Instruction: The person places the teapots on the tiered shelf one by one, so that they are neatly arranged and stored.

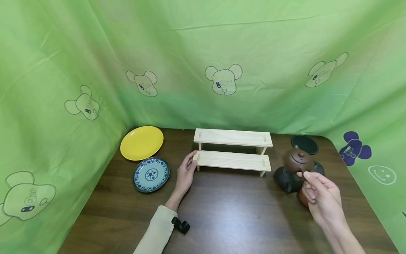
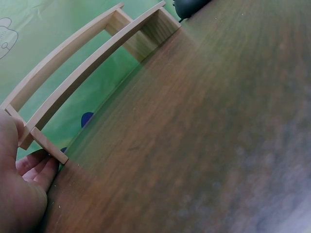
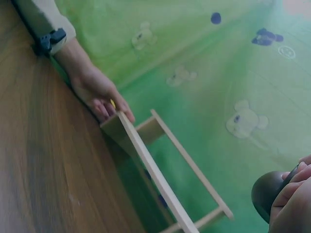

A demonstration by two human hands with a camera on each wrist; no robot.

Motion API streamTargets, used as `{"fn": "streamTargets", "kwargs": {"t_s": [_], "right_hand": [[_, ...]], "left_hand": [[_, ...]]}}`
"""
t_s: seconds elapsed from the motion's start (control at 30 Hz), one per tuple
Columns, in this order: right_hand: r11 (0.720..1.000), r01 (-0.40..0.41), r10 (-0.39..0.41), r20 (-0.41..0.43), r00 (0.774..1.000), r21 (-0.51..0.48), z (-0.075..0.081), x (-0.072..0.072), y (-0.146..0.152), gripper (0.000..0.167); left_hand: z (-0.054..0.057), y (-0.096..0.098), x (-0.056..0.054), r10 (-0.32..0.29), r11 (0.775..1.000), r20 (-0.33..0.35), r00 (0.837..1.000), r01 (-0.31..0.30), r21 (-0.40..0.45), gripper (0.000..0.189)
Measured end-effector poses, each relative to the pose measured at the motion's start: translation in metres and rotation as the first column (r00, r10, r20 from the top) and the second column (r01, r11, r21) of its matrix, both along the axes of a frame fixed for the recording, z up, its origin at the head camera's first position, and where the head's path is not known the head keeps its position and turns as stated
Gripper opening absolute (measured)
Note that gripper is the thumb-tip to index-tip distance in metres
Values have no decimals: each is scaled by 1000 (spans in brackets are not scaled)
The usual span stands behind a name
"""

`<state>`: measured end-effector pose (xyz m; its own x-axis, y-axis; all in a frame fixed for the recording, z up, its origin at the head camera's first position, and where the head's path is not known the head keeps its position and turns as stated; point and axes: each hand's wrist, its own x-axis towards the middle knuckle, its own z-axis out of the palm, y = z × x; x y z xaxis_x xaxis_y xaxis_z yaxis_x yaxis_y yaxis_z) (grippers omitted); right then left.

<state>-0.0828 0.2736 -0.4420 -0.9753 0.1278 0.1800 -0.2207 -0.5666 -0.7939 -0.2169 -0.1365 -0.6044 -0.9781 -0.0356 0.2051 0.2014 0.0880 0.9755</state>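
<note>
The brown teapot (image 1: pixel 298 159) hangs above the desk (image 1: pixel 241 215), pinched by its handle in the curled fingers of the right hand (image 1: pixel 321 199), just past the fingertips and over a black teapot (image 1: pixel 287 179) that sits directly beneath it. A reddish-brown pot (image 1: pixel 302 197) shows partly under the palm. The grip looks light and sits well to one side of the pot's body, so it could swing or slip and knock the black teapot below; its small lid has nothing visibly holding it and might drop if the pot tips.

The left hand (image 1: pixel 185 173) lies on the desk with relaxed fingers against the near-left end of the two-step wooden shelf (image 1: pixel 233 150); a shove there could skid the shelf.

Left of that hand sit a blue patterned plate (image 1: pixel 151 174) and, beyond it, a yellow plate (image 1: pixel 141 142), both bare. Beyond the right hand lies a dark round saucer (image 1: pixel 304 144), nothing on it. What the teapots hold cannot be seen.
</note>
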Motion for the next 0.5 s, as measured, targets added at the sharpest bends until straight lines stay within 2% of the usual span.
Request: {"fn": "streamTargets", "kwargs": {"t_s": [0.1,0.23,0.37,0.5], "right_hand": [[1000,-5,4,18,1000,14,4,-5,-11,44],[1000,-21,20,36,999,13,7,-13,-28,43],[999,-45,45,42,998,-15,6,-21,-44,42],[998,-61,62,57,996,-25,6,-27,-58,41]], "left_hand": [[5,2,1,-7,1000,-28,1000,6,-9,42],[12,4,4,-6,1000,-12,1000,6,-13,43],[8,2,2,-8,1000,25,1000,7,4,43],[4,1,1,-11,1000,26,1000,10,15,43]]}}
